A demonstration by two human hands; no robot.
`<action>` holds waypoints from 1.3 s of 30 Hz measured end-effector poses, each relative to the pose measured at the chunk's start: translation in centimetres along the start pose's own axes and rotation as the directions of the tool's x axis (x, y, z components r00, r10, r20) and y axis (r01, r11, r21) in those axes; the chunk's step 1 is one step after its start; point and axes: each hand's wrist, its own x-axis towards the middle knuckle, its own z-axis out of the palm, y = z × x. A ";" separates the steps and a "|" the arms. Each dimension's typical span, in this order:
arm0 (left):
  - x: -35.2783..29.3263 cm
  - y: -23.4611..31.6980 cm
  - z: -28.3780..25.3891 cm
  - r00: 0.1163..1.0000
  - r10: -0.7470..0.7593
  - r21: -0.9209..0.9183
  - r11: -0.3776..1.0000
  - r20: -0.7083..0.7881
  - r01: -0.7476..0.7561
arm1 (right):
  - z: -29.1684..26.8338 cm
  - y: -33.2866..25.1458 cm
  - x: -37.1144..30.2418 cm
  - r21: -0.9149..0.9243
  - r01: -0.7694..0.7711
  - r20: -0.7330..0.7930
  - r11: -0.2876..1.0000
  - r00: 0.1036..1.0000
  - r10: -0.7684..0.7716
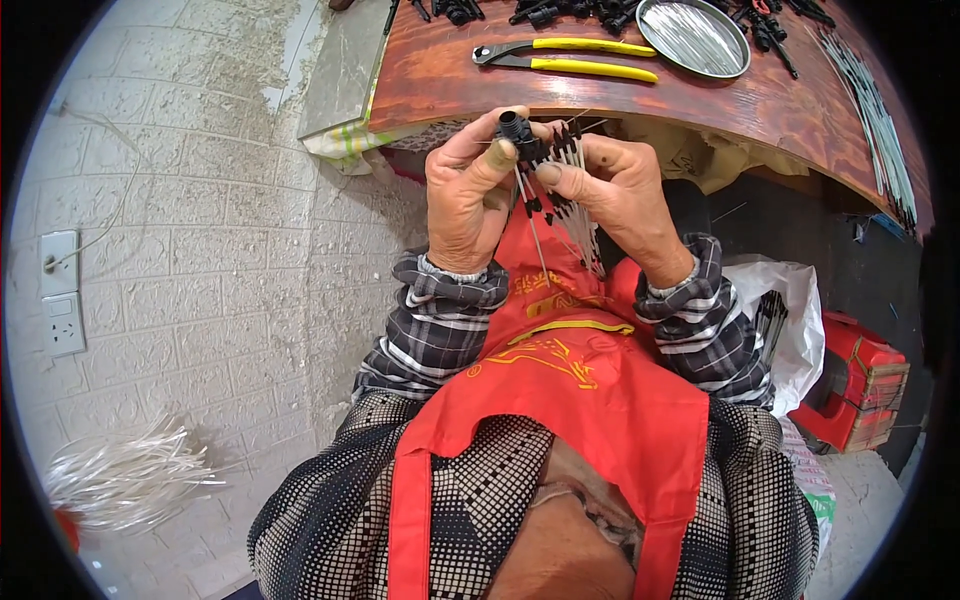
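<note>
Between the thumb and fingers of my left hand [468, 205] is a black plastic fitting [513, 128] with a round, hollow, ribbed end facing up. My right hand [630, 200] is closed on a bundle of thin pale rods with black tips [572, 205], which hangs down over my red apron [570, 350]. The thumb of the right hand presses close beside the fitting, where some rods meet it. Whether any rod is fixed into the fitting cannot be made out. Both hands are just in front of the table edge.
On the brown wooden table [430, 90] lie yellow-handled pliers [565, 60], a round metal dish [735, 68] of white strips, black fittings [575, 10] and long grey-blue rods [870, 120]. A white sack [790, 300] and red stool-like object [860, 390] stand at right; white strands [130, 480] lie at left.
</note>
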 end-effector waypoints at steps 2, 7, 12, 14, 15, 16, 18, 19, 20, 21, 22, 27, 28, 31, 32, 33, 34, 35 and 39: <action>0.0 0.0 0.0 1.000 0.019 0.005 1.000 -0.002 -0.019 | 0.1 0.2 -0.2 -0.033 -0.006 -0.008 0.999 1.000 0.006; 0.0 -0.1 -0.6 1.000 0.029 -0.016 0.999 0.010 -0.029 | 0.0 0.0 -0.2 -0.123 -0.029 0.006 0.992 1.000 0.030; 0.3 -0.6 -1.2 1.000 0.006 0.019 1.000 0.017 -0.006 | -0.6 -0.9 0.1 -0.186 -0.054 0.081 0.981 0.994 0.070; 0.5 -0.7 -1.3 0.999 -0.003 0.043 0.999 0.043 0.001 | -0.8 -0.9 0.2 -0.191 -0.049 0.095 0.980 0.993 0.069; 0.5 -0.6 -1.4 0.999 -0.002 0.043 0.999 0.042 0.000 | -0.9 -0.8 0.2 -0.196 -0.044 0.110 0.980 0.992 0.066; 0.5 -0.6 -1.4 0.999 -0.016 0.041 0.999 0.047 0.014 | -0.9 -0.8 0.3 -0.202 -0.036 0.124 0.979 0.990 0.062; 0.7 -0.5 -1.4 0.997 -0.044 0.038 0.998 0.058 0.042 | -0.8 -0.7 0.4 -0.213 -0.029 0.109 0.977 0.993 0.053; 0.7 -0.5 -1.3 0.997 -0.042 0.038 0.998 0.057 0.040 | -0.6 -0.6 0.3 -0.224 -0.025 0.093 0.974 0.995 0.046; 0.7 -0.5 -1.1 0.997 -0.052 0.022 0.998 0.056 0.051 | -0.6 -0.6 0.3 -0.235 -0.020 0.076 0.972 0.996 0.039; 0.7 -0.5 -0.8 0.997 -0.062 0.006 0.998 0.055 0.062 | -0.6 -0.6 0.3 -0.234 -0.019 0.077 0.972 0.996 0.038; 0.7 -0.5 -0.7 0.996 -0.073 -0.010 0.997 0.054 0.074 | -0.6 -0.7 0.3 -0.245 -0.028 0.076 0.969 0.996 0.048; 0.7 -0.7 -1.3 0.993 -0.112 -0.021 0.993 0.044 0.113 | -1.0 -0.9 0.3 -0.250 -0.034 0.096 0.968 0.994 0.060; 0.7 -0.9 -1.4 0.995 -0.096 -0.042 0.994 0.029 0.097 | -1.0 -0.9 0.3 -0.241 -0.027 0.109 0.970 0.993 0.055; 0.6 -1.3 -1.6 0.998 -0.067 -0.086 0.994 -0.001 0.066 | -1.0 -1.1 0.6 -0.222 -0.056 0.122 0.973 0.989 0.084; 0.6 -1.3 -1.6 0.998 -0.064 -0.087 0.994 -0.002 0.063 | -1.0 -1.1 0.6 -0.216 -0.071 0.126 0.974 0.987 0.100; 0.6 -1.3 -1.7 0.998 -0.060 -0.087 0.994 -0.003 0.060 | -1.1 -1.0 0.6 -0.217 -0.073 0.122 0.973 0.987 0.101; 0.6 -1.3 -1.7 0.998 -0.057 -0.087 0.995 -0.004 0.056 | -1.1 -0.9 0.6 -0.193 -0.087 0.134 0.977 0.984 0.114; 0.6 -1.4 -1.7 0.998 -0.059 -0.089 0.994 -0.003 0.059 | -1.2 -0.7 0.6 -0.169 -0.101 0.146 0.980 0.981 0.126; 0.3 -1.4 -1.9 0.998 -0.005 -0.126 0.992 0.058 0.013 | -1.3 -1.0 0.9 -0.071 -0.179 0.220 0.981 0.957 0.191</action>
